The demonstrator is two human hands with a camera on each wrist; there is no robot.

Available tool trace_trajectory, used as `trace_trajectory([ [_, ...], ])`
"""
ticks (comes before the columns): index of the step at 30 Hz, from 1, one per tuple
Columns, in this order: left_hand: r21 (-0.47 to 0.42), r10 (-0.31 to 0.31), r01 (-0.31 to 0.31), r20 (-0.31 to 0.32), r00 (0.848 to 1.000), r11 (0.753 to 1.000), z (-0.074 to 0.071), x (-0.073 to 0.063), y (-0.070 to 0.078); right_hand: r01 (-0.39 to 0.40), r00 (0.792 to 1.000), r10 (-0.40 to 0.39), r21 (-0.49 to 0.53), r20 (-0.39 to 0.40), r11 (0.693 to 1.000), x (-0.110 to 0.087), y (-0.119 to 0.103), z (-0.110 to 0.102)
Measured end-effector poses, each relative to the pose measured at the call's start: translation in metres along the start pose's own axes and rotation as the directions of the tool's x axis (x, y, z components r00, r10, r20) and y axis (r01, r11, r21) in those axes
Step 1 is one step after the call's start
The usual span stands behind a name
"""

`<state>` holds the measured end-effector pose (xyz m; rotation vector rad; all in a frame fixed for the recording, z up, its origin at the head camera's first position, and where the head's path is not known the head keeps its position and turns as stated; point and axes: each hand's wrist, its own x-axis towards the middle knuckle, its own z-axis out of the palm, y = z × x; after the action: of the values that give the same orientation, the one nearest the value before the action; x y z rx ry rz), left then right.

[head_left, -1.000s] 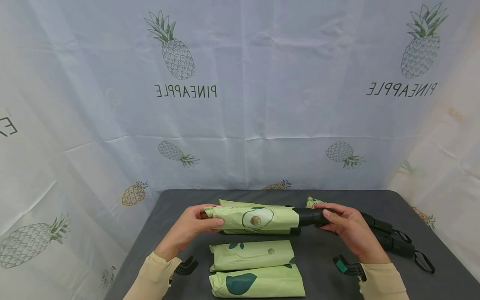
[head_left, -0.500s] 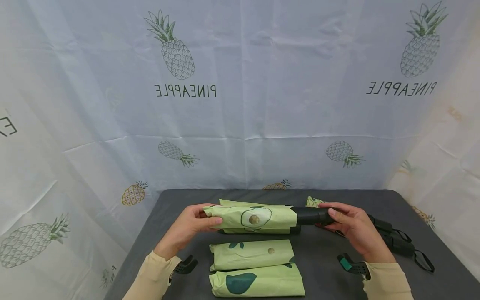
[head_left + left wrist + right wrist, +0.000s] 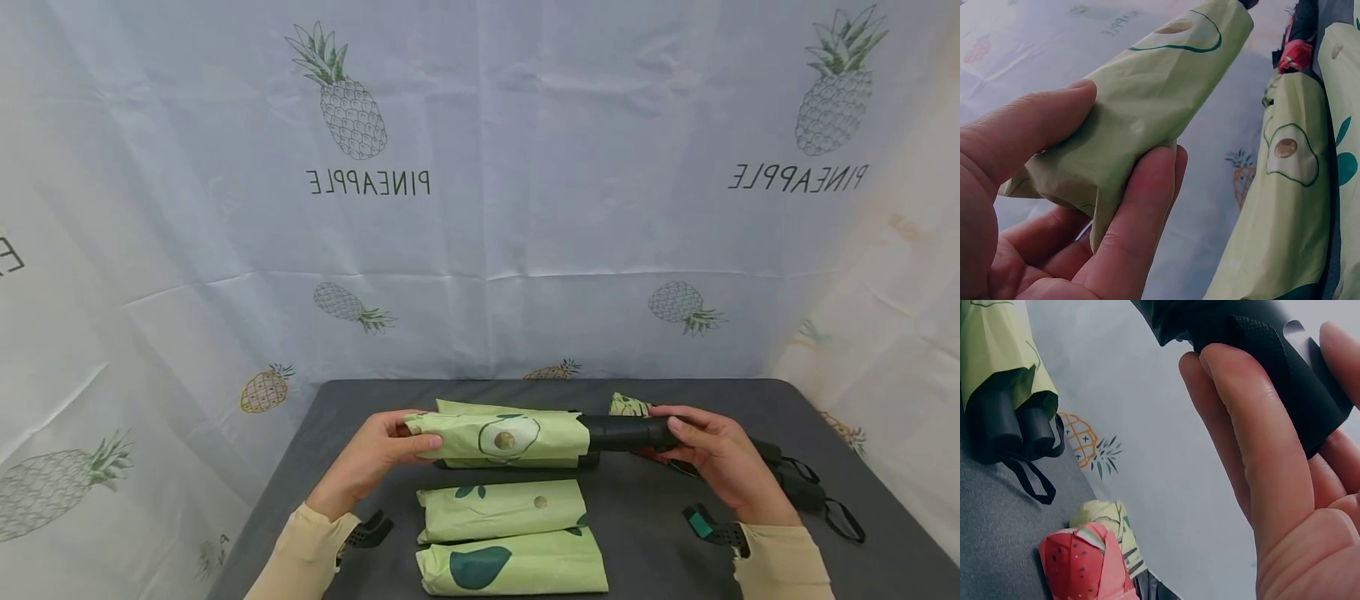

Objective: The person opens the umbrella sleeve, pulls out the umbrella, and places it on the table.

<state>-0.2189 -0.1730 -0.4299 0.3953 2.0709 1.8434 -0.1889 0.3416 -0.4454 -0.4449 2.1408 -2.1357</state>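
Observation:
A folding umbrella with a black handle (image 3: pixel 626 433) and a light-green avocado-print sleeve (image 3: pixel 457 435) is held level above the table. My left hand (image 3: pixel 378 458) pinches the sleeve's left end between thumb and fingers; the left wrist view shows the loose cloth corner (image 3: pixel 1100 219) between them. At the other end my right hand (image 3: pixel 716 462) grips the black handle, whose wrist strap (image 3: pixel 1266 337) shows in the right wrist view. Nearer me lie two light-green printed bundles (image 3: pixel 502 510), side by side. Behind the held umbrella are more green-covered umbrellas (image 3: pixel 461 407), partly hidden by it.
On the right of the dark table (image 3: pixel 637 550) lie umbrellas with black handles (image 3: pixel 802 492) and strap loops (image 3: pixel 846 521). A red watermelon-print umbrella (image 3: pixel 1079 562) appears in the right wrist view. A pale pineapple-print curtain (image 3: pixel 480 233) hangs around the table.
My right hand has moved right with the black handle, and more black shows beyond the sleeve's edge. My left hand keeps its grip, nearly still.

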Motion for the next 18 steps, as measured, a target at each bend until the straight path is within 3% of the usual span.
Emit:
trace_trajectory([
  [18, -0.007, 0.006, -0.005, 0.005, 1.0, 1.0, -0.003, 0.004, -0.001, 0.002, 1.0, -0.001, 0.018, -0.021, 1.0, -0.002, 0.0, -0.011],
])
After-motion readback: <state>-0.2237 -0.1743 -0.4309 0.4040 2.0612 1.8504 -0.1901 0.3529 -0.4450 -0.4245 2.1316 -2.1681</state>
